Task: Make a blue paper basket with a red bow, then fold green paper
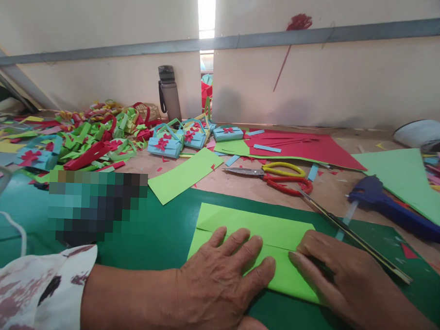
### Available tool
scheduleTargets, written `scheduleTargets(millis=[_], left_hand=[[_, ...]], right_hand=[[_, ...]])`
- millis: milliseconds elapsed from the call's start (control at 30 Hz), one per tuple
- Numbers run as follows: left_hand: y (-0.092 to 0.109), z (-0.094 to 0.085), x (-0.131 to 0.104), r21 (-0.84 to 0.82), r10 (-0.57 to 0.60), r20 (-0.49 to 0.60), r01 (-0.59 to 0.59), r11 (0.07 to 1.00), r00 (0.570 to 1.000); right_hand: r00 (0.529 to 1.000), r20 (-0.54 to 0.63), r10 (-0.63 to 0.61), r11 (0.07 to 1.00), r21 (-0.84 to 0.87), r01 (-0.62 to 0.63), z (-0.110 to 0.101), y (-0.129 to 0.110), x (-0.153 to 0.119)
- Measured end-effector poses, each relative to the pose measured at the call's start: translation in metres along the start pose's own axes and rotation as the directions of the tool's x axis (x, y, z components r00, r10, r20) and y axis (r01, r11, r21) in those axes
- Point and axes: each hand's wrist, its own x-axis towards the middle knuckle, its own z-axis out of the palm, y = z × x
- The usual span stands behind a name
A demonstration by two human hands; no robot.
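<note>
A folded sheet of light green paper (pixel 253 227) lies on the green mat (pixel 158 240), a long crease line or flap edge running across it. My left hand (pixel 223 267) rests flat on the paper's lower middle, fingers spread. At the sheet's right end, my right hand (pixel 346 272) is closed, its thumb and curled fingers gripping the paper's edge. Just beyond the sheet are scissors (pixel 260 173) with one yellow and one red handle. Near my right hand lies a long thin tool (pixel 351 234), perhaps tweezers. A separate light green strip (pixel 186 175) sits at the mat's far edge.
Small blue paper bags with red bows (pixel 164 147) stand behind, beside a heap of cut strips (pixel 97 140). Red sheets (pixel 304 149) and pale green paper (pixel 405 178) lie right. A blue glue gun (pixel 396 207), a bottle (pixel 169 94) and a pixelated area (pixel 97 208) also appear.
</note>
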Motion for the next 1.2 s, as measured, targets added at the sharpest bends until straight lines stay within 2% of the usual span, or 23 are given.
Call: scheduleTargets(millis=[300,567,700,800,933,1033,1200], left_hand=[[0.001,-0.002,-0.001,0.001,-0.009,-0.001,0.009,1.0,1.0],[0.0,-0.006,-0.001,-0.068,-0.023,0.054,0.026,0.997,0.998],[0.002,-0.011,0.001,-0.098,-0.039,0.114,0.05,0.994,0.993],[0.005,-0.01,0.002,-0.084,-0.067,0.143,0.079,0.993,0.987],[0.008,-0.004,0.001,-0.017,-0.087,0.067,0.088,0.996,0.994],[0.007,0.001,0.0,0.016,-0.048,0.015,0.048,0.999,0.999],[0.005,0.003,-0.002,0.048,-0.028,0.004,0.028,0.998,1.0]], right_hand=[[1.0,0.007,0.004,1.0,0.004,-0.004,-0.001,-0.001,0.0],[0.999,0.015,0.033,0.999,0.024,-0.033,0.003,0.002,-0.002],[0.993,0.059,0.1,0.994,0.035,-0.102,-0.002,0.001,-0.001],[0.97,0.146,0.193,0.979,0.036,-0.2,-0.012,-0.002,0.002],[0.935,0.23,0.269,0.959,0.031,-0.283,-0.024,-0.006,0.005],[0.93,0.23,0.288,0.954,0.018,-0.3,-0.025,-0.008,0.006],[0.922,0.234,0.308,0.95,-0.018,-0.313,-0.022,-0.009,0.005]])
